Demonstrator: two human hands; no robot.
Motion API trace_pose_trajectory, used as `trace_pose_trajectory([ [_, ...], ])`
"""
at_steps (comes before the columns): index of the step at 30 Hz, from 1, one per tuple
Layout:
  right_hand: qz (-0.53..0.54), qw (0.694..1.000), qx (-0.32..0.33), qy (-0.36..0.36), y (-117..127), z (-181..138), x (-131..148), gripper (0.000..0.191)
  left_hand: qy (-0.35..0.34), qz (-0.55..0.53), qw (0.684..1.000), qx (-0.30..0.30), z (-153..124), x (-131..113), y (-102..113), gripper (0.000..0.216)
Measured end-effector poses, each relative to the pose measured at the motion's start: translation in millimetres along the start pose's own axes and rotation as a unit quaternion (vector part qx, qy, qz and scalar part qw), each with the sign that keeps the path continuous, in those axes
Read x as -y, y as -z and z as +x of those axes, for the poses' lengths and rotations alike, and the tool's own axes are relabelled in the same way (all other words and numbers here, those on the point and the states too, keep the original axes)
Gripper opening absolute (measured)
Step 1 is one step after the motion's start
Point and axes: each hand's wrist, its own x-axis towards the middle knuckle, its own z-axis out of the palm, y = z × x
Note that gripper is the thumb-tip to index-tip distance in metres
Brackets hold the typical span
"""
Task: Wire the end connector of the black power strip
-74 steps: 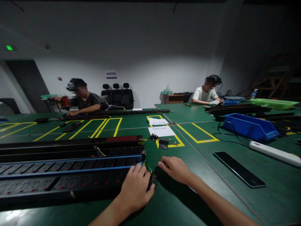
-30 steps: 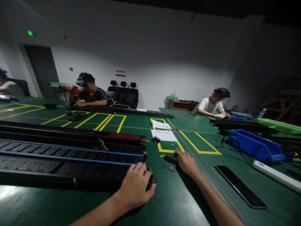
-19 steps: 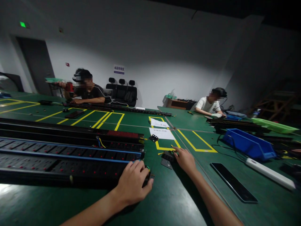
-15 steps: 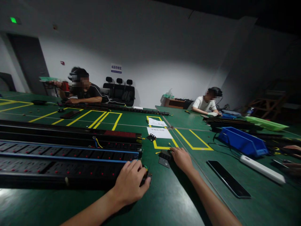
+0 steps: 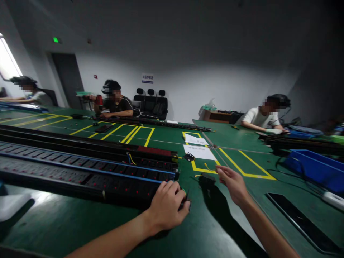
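Observation:
My left hand (image 5: 168,206) is closed over the near right end of a long black power strip (image 5: 120,187), which has a row of sockets and small red dots. Green and yellow wire shows beside its fingers at that end. My right hand (image 5: 233,182) is raised a little above the table, thumb and fingertips pinched on a thin yellow wire (image 5: 209,167). Under the wire lies a small black part (image 5: 207,178), partly lost in the hand's shadow. Farther back, a small black bracket with holes (image 5: 189,156) rests near the ends of the other strips.
More strips with blue edges (image 5: 150,174) lie behind. White paper sheets (image 5: 200,152) sit inside yellow tape outlines. To the right are a phone (image 5: 303,220), a blue bin (image 5: 317,170) and a white bar-shaped object (image 5: 334,200). Several people work around the green table (image 5: 172,240).
My right hand has lifted from the small black part with the yellow wire between its fingertips. My left hand keeps its place on the strip's end. The view has swung left.

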Motion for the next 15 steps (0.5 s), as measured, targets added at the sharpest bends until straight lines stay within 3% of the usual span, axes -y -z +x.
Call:
trace_pose_trajectory([
  [2, 0.135, 0.99, 0.028, -0.04, -10.2, -15.9, 11.8, 0.042, -0.002, -0.003, 1.0, -0.006, -0.1, 0.4, 0.1, 0.019],
  [5, 0.217, 0.968, 0.091, -0.085, -29.1, -42.6, 26.4, 0.043, -0.004, -0.026, 0.999, -0.024, 0.9, 1.0, 0.8, 0.018],
  [10, 0.199, 0.959, 0.19, -0.074, -57.0, -75.6, 35.4, 0.037, 0.013, -0.092, 0.994, -0.05, 2.2, 1.4, 0.2, 0.02],
  [15, 0.145, 0.956, 0.254, -0.036, -63.2, -86.6, 36.3, 0.033, 0.042, -0.127, 0.99, -0.053, 3.8, 2.3, 0.2, 0.019],
])
